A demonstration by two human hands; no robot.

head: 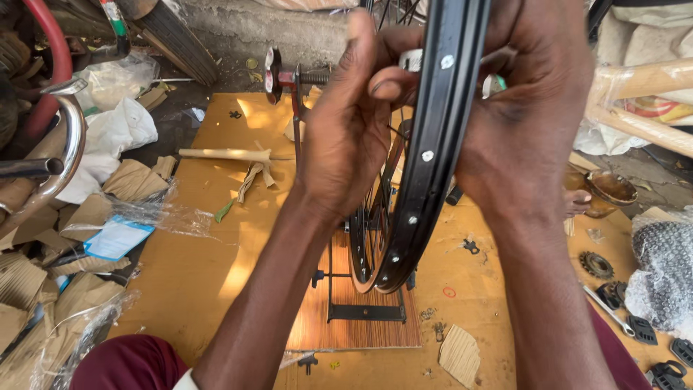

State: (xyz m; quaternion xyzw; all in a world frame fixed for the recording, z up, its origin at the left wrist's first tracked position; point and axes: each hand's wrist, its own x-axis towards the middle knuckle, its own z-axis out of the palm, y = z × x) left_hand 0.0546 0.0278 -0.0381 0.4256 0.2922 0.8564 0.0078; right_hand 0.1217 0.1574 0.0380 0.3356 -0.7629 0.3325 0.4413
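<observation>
Both hands are up at the black wheel rim (426, 155), the left hand (346, 137) pinching a spoke beside it, the right hand (520, 123) gripping behind, above the truing stand (364, 310).

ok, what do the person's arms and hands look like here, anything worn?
Both hands, left hand and right hand, are bare: no gloves, rings or watch visible. Forearms are bare too. A sliver of white cuff shows at the left arm's lower edge.

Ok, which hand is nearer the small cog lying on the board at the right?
Right. The right hand is up at the rim, above the cog; the left hand is beyond the rim.
</observation>
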